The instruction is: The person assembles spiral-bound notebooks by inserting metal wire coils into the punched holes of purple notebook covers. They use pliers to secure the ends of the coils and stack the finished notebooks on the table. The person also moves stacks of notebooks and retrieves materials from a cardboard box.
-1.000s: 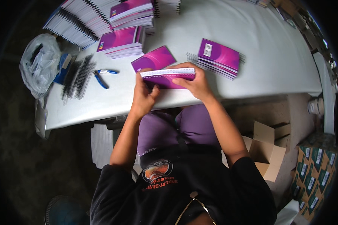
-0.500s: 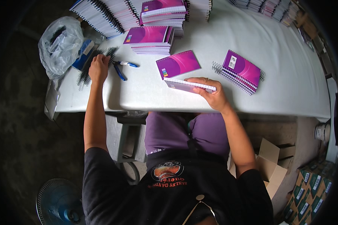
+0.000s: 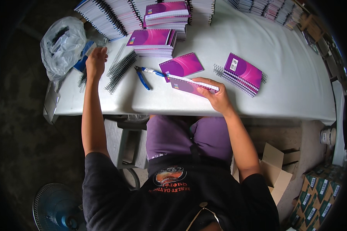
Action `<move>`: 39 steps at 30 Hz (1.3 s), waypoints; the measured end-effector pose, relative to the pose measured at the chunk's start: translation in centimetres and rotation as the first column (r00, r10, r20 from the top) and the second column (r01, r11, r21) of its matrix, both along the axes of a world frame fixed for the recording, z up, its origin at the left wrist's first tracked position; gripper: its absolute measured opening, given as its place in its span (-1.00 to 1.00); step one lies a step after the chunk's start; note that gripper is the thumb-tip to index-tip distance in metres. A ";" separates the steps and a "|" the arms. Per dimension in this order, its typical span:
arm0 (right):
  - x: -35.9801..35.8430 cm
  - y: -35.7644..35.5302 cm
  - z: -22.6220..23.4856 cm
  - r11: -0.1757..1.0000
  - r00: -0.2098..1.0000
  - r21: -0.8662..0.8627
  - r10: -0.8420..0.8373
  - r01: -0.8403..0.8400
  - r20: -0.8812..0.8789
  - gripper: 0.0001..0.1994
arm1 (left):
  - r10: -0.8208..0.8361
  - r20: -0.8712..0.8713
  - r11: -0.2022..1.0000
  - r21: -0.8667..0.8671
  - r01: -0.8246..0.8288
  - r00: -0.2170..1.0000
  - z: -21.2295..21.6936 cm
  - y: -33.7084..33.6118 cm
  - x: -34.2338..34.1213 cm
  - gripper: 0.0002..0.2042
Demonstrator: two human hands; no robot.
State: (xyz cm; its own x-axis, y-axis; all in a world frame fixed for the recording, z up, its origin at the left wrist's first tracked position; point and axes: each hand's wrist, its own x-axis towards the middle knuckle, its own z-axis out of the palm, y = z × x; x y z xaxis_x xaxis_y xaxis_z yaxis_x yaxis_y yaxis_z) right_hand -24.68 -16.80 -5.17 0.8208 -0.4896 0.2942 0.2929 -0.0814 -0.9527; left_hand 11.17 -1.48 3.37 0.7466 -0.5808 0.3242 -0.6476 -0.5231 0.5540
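My right hand (image 3: 213,94) grips a stack of punched notebook pages with a purple cover (image 3: 187,85), held tilted above the table's front part. Behind it lies a flat purple notebook cover (image 3: 183,64). At the left, my left hand (image 3: 96,63) has its fingers curled in beside a blue box (image 3: 83,59); whatever they may hold is hidden. Just right of that hand, a bunch of dark wire spiral coils (image 3: 120,71) lies on the cloth. Blue-handled pliers (image 3: 143,79) rest with jaws towards the coils, and a blue-and-white tool (image 3: 152,71) lies beside them.
Purple notebooks (image 3: 152,42) are piled behind, near large spiral-bound books (image 3: 100,21). Bound purple notebooks (image 3: 241,73), with loose coil showing at one side, sit at the right. A clear plastic bag (image 3: 63,48) stands far left. An open carton (image 3: 275,169) is below the table.
The bunch of coils and the pliers have shifted right across the cloth. My left hand has come away from the coils, slightly left and back. My right hand still holds the pages.
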 end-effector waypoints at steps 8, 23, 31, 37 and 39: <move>0.4 0.2 -0.4 0.996 0.996 -0.019 -0.092 0.091 -0.013 -0.73 | -0.577 -0.478 0.774 -0.063 0.630 0.662 -3.2 -0.1 -14.7 -0.58; 0.2 0.7 -0.6 0.992 0.992 0.032 -0.125 0.124 0.028 -0.75 | -0.511 -0.745 0.767 -0.170 0.619 0.429 -2.6 -0.8 -15.2 -0.58; 0.0 0.6 -0.5 0.998 0.998 -0.023 -0.054 0.055 0.027 -0.72 | -0.276 -0.959 0.861 -0.220 0.458 0.058 -1.5 -2.0 -14.1 -0.59; 0.1 0.7 -0.2 0.999 0.999 -0.046 -0.028 0.029 0.025 -0.72 | -0.147 -0.965 0.838 -0.239 0.491 -0.218 -2.1 -3.0 -11.2 -0.60; 0.0 0.6 -0.2 0.999 1.000 -0.043 -0.014 0.015 0.024 -0.72 | -0.250 -0.965 0.790 -0.251 0.559 -0.079 -1.9 -3.2 -11.0 -0.67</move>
